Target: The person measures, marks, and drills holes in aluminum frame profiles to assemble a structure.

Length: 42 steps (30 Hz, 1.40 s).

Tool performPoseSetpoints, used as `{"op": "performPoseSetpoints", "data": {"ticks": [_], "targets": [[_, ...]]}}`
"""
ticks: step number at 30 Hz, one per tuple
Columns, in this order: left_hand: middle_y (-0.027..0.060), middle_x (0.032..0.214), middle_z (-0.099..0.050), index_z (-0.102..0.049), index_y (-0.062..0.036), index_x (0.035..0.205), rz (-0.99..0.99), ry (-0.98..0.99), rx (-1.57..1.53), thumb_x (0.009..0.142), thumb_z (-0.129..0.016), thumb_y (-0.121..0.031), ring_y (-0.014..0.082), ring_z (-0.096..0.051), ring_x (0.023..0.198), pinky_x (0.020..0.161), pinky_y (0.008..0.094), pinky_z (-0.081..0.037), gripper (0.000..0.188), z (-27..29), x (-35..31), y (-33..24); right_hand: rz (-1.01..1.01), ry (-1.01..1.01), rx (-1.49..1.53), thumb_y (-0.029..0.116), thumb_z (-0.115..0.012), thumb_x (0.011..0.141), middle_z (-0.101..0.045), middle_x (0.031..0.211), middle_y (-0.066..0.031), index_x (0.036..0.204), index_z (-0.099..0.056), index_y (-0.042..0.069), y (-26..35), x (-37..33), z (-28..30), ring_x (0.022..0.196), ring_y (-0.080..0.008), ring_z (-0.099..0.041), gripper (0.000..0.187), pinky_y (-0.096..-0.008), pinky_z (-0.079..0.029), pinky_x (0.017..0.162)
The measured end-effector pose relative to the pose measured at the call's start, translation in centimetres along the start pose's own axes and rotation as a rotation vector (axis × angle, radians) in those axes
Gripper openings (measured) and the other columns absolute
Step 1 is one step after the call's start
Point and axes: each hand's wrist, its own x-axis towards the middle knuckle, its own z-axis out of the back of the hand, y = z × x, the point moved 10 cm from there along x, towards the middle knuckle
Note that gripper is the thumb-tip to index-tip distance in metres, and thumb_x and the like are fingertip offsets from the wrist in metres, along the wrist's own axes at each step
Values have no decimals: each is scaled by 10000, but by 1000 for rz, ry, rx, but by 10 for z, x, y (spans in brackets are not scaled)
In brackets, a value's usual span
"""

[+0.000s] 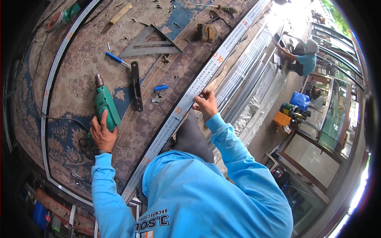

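My left hand (104,135) is closed round the rear of a green corded power drill (105,104), which lies on the patterned cloth of the bench; its bit points away from me. My right hand (207,104) has its fingers curled and pinched at the near edge of a long aluminium profile (168,123) in printed white film. Whatever sits between those fingertips is too small to make out. The profile runs diagonally along the bench's edge. Beside the drill lie a black bar-shaped tool (137,87), a blue pen (115,58) and a blue cap (160,87).
Farther up the bench are a metal set square (152,47), a tape measure (207,32), a screwdriver (227,8) and a wooden-handled tool (117,17). A bent frame strip (44,115) curves along the left. Wrapped profiles (248,91) lie to the right; beyond them crouches another person (306,59).
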Motion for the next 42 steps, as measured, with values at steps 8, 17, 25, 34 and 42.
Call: {"op": "performPoseSetpoints", "data": {"ticks": [8, 17, 25, 34, 42], "targets": [[250, 1415, -503, -234, -391, 1710, 0, -1, 0, 720, -979, -127, 484, -591, 1226, 951, 620, -496, 1267, 1, 1, 0, 15, 9, -50, 22, -785, 866, -525, 1120, -9, 1249, -450, 86, -29, -23, -12, 976, -147, -624, 513, -316, -600, 744], [235, 1446, -493, -220, -359, 1722, 41, 25, -7, 729, -962, -103, 492, -591, 1251, 974, 626, -500, 1266, -1, 0, 2, 2, 114, 17, 18, -784, 892, -575, 1077, -2, 1281, -485, 81, -41, -22, -11, 929, -129, -620, 495, -343, -593, 747], [242, 1431, -512, -288, -264, 1728, 77, 130, -192, 827, -879, -26, 504, -593, 1252, 983, 596, -533, 1104, 61, 27, -24, 132, 2, 195, 188, -799, 979, -616, 1215, -53, 1365, -509, 99, -7, 15, 40, 1051, -147, -650, 491, -314, -574, 787], [257, 1404, -692, -481, -23, 1609, -34, 499, -600, 856, -913, -161, 369, -730, 1245, 1019, 453, -587, 879, 215, 110, -223, 559, -47, -149, 424, -1073, 632, -208, 1666, -304, 1683, 9, -63, 53, 40, 7, 1584, -426, -263, 1584, -492, -259, 1318], [255, 1311, -736, -503, -4, 1574, -152, 730, -588, 880, -901, -176, 348, -767, 1176, 984, 420, -596, 818, 165, 178, -344, 553, -89, -206, 414, -1033, 694, -223, 1672, -329, 1686, -3, -58, 55, 49, 9, 1601, -473, -238, 1506, -502, -253, 1328]]}}
